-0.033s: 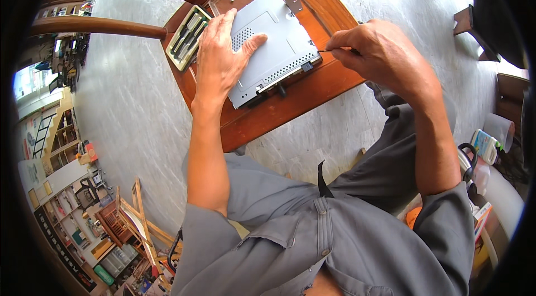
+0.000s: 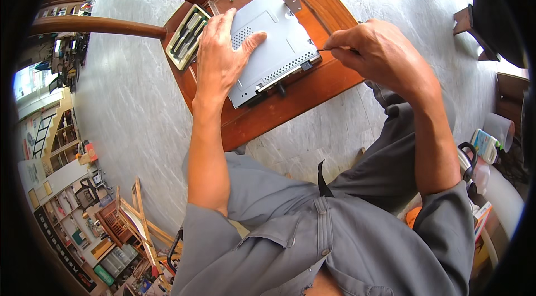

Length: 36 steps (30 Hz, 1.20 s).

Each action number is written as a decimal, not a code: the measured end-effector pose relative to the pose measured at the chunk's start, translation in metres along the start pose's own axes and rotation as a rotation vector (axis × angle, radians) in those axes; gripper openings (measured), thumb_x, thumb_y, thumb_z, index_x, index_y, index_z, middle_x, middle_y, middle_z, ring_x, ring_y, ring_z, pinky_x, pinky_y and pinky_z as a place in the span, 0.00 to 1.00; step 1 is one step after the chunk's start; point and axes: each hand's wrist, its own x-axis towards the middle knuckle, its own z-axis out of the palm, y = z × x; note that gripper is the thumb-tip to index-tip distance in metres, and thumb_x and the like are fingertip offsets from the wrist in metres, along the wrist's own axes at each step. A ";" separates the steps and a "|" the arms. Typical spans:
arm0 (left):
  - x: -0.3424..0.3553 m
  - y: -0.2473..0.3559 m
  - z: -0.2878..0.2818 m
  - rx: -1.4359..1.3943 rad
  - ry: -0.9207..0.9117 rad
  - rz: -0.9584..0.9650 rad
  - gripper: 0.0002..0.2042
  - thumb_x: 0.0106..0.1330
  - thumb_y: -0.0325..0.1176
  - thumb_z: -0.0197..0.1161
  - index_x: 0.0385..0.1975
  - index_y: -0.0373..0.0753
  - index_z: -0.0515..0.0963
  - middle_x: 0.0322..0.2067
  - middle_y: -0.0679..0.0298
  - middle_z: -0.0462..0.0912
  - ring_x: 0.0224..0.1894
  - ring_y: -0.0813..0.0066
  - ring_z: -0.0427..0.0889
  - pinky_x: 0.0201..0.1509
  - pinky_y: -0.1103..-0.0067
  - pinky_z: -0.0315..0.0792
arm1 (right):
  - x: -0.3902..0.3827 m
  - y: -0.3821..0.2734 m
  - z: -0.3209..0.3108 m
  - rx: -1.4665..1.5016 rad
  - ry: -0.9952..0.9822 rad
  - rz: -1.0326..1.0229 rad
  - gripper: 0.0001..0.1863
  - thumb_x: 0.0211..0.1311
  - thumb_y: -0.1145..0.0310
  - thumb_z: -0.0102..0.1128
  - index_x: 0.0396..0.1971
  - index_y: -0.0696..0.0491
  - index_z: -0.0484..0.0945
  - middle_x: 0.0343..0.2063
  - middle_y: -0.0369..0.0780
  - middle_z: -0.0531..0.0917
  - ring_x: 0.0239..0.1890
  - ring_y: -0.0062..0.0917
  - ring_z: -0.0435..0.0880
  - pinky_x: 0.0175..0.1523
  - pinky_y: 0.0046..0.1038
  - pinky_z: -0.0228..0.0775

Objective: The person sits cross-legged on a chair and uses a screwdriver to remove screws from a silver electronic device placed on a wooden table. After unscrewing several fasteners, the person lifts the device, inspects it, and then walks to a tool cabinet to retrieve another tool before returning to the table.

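Cream plastic case (image 2: 180,64) far L; L hand (image 2: 220,53) spread flat on box, grip clasping nothing; grey sheet-metal box (image 2: 273,33) sits on glossy wood chair seat (image 2: 245,131), squarish slab w/ round perfs; holed edge slants up to R, long axis unclear; finish matte; R hand (image 2: 382,53) grip pinched on thin dark tool (image 2: 322,50), tip by box's R corner.

Bare seat (image 2: 245,130) before metal box (image 2: 273,42), tool tray (image 2: 180,63) left
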 end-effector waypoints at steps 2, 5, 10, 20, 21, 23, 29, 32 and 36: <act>0.001 0.002 0.004 -0.027 0.007 -0.014 0.43 0.61 0.65 0.67 0.62 0.28 0.74 0.57 0.46 0.78 0.60 0.51 0.78 0.64 0.63 0.73 | 0.000 0.003 0.000 0.048 -0.034 -0.007 0.10 0.65 0.68 0.63 0.41 0.56 0.87 0.29 0.47 0.87 0.32 0.40 0.87 0.41 0.36 0.78; 0.001 0.000 0.011 -0.033 0.059 0.027 0.43 0.62 0.65 0.66 0.60 0.26 0.75 0.56 0.44 0.78 0.60 0.48 0.77 0.66 0.60 0.70 | 0.001 0.013 0.004 0.164 -0.080 0.003 0.11 0.69 0.68 0.63 0.45 0.57 0.87 0.34 0.46 0.89 0.34 0.37 0.89 0.44 0.33 0.80; 0.003 0.000 0.021 0.014 0.097 0.069 0.42 0.65 0.66 0.61 0.60 0.26 0.75 0.56 0.43 0.78 0.61 0.47 0.76 0.67 0.59 0.67 | 0.000 0.016 0.012 0.236 -0.115 0.031 0.13 0.73 0.66 0.61 0.49 0.55 0.87 0.35 0.43 0.89 0.31 0.28 0.87 0.39 0.28 0.81; 0.000 -0.004 0.022 -0.055 0.109 0.069 0.39 0.69 0.63 0.60 0.61 0.27 0.75 0.57 0.41 0.79 0.61 0.46 0.77 0.67 0.58 0.70 | -0.010 0.011 0.023 0.223 -0.053 0.069 0.13 0.76 0.65 0.58 0.51 0.53 0.85 0.30 0.43 0.86 0.28 0.26 0.84 0.37 0.31 0.77; -0.001 -0.005 0.021 -0.069 0.115 0.065 0.39 0.69 0.63 0.60 0.61 0.28 0.75 0.57 0.42 0.79 0.61 0.46 0.78 0.66 0.58 0.71 | -0.011 0.013 0.027 0.207 -0.031 0.033 0.13 0.76 0.65 0.57 0.51 0.53 0.85 0.29 0.43 0.85 0.28 0.26 0.83 0.37 0.32 0.77; -0.004 -0.004 0.013 -0.125 0.073 0.062 0.38 0.69 0.62 0.60 0.62 0.29 0.75 0.57 0.42 0.79 0.60 0.46 0.79 0.65 0.60 0.73 | -0.013 0.012 0.030 0.196 -0.006 0.021 0.13 0.76 0.66 0.56 0.51 0.53 0.85 0.28 0.42 0.84 0.28 0.27 0.82 0.38 0.33 0.76; -0.024 -0.003 -0.015 -0.185 0.267 0.258 0.23 0.67 0.47 0.71 0.56 0.39 0.82 0.51 0.56 0.85 0.54 0.62 0.85 0.54 0.67 0.82 | -0.018 0.008 0.030 0.257 0.028 0.176 0.12 0.76 0.67 0.57 0.53 0.54 0.81 0.27 0.40 0.82 0.30 0.25 0.81 0.40 0.32 0.76; -0.050 -0.001 -0.026 -0.394 0.227 0.002 0.19 0.66 0.42 0.72 0.52 0.39 0.83 0.44 0.60 0.86 0.43 0.70 0.87 0.46 0.75 0.83 | -0.011 0.006 0.034 0.239 0.023 0.162 0.13 0.75 0.64 0.59 0.52 0.55 0.81 0.28 0.40 0.82 0.31 0.24 0.81 0.40 0.30 0.77; -0.067 -0.001 -0.037 -0.470 0.219 -0.100 0.12 0.68 0.35 0.71 0.44 0.35 0.83 0.36 0.65 0.84 0.34 0.78 0.84 0.40 0.80 0.80 | -0.009 -0.009 0.043 0.389 0.064 0.036 0.12 0.75 0.66 0.57 0.47 0.58 0.81 0.25 0.42 0.80 0.26 0.30 0.78 0.36 0.32 0.73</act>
